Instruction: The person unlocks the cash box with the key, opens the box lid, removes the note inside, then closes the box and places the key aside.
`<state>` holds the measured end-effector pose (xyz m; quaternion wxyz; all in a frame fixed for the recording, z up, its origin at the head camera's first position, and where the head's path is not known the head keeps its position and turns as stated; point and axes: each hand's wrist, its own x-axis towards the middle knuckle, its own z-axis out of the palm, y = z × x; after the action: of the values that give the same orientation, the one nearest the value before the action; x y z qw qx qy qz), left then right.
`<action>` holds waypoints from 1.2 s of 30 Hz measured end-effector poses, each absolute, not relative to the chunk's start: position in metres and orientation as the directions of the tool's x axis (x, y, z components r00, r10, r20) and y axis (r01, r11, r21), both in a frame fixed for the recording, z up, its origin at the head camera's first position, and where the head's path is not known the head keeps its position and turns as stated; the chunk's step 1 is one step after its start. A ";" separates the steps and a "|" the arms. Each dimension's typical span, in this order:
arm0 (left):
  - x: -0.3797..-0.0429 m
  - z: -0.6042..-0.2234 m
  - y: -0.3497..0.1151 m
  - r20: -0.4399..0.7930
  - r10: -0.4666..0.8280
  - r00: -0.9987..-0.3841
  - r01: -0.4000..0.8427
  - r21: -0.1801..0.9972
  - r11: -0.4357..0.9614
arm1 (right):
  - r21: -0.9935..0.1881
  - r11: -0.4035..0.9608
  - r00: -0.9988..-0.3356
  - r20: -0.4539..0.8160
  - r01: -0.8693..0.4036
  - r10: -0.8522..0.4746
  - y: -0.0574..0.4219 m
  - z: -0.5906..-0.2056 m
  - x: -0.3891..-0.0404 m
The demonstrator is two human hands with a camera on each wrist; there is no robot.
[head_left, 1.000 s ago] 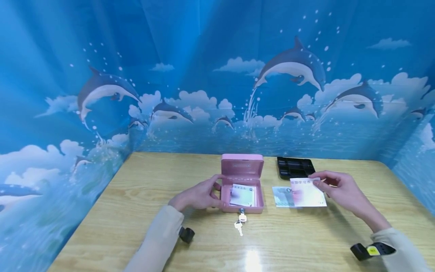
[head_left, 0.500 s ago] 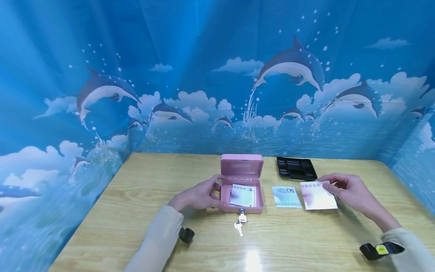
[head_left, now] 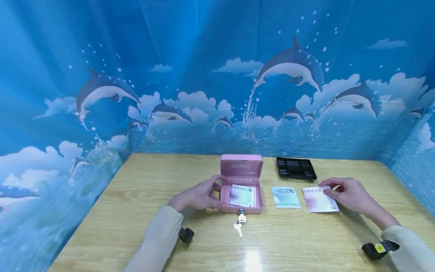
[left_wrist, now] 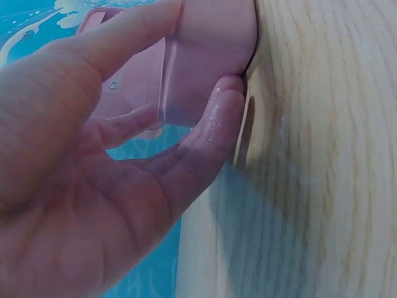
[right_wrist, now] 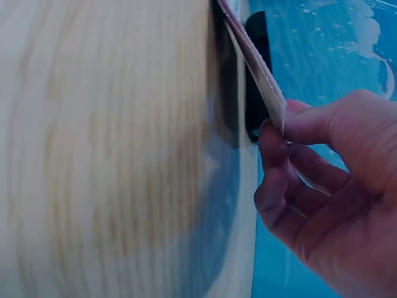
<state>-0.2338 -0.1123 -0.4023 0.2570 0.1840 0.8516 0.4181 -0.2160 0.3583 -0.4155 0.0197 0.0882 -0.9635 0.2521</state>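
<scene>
My left hand grips the left side of a small pink cash box, whose lid is raised. In the left wrist view its fingers and thumb span the pink side wall. Inside the box lie pale purple banknotes. A key ring with two keys hangs from the front lock, down onto the table. At the right, my right hand pinches a folded pinkish banknote by its right part, thumb on top. Seen edge-on in the right wrist view, the banknote is tilted off the wood.
A greenish 50 banknote lies flat between the box and the held banknote. Behind it sits a black compartment tray. The wooden table ends at a blue dolphin curtain at the back and sides.
My right hand has moved right and slightly nearer with the pinkish banknote, uncovering the greenish 50 banknote. The banknote is lower now. My left hand keeps its hold on the box.
</scene>
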 end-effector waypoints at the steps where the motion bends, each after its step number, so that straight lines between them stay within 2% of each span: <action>1: -0.234 -0.402 -0.112 -0.284 0.529 -0.799 0.099 0.807 0.582 | -0.467 0.865 -0.983 0.084 -0.184 -0.164 0.357 -0.416 -0.216; 24: -0.234 -0.401 -0.112 -0.276 0.536 -0.798 0.103 0.814 0.571 | -0.363 0.901 -0.971 0.088 -0.237 -0.220 0.352 -0.425 -0.228; 36: -0.233 -0.401 -0.112 -0.283 0.529 -0.800 0.097 0.809 0.580 | -0.370 0.900 -0.972 0.125 -0.230 -0.198 0.348 -0.427 -0.228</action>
<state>-0.2334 -0.1117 -0.4012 0.2572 0.1841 0.8508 0.4197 -0.2275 0.3478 -0.4270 0.0420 0.1098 -0.9737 0.1950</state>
